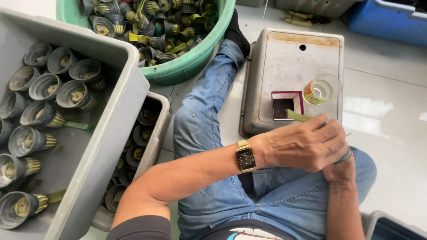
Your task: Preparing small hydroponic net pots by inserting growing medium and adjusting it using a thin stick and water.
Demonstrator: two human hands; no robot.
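My left hand, a gold square watch on its wrist, reaches across my lap with its fingers closed. A green leaf strip sticks out from under its fingers, and a thin stick tip shows at its right. My right hand lies just under it, mostly covered. The rim of a small grey cup shows between the two hands. Both hands hover over my jeans, at the near edge of an upturned grey tub.
On the tub stand a small open box with dark contents and a clear glass of liquid. A grey bin at left holds rows of leaf-wrapped grey cups above another bin. A green basin holds more cups. A blue crate sits far right.
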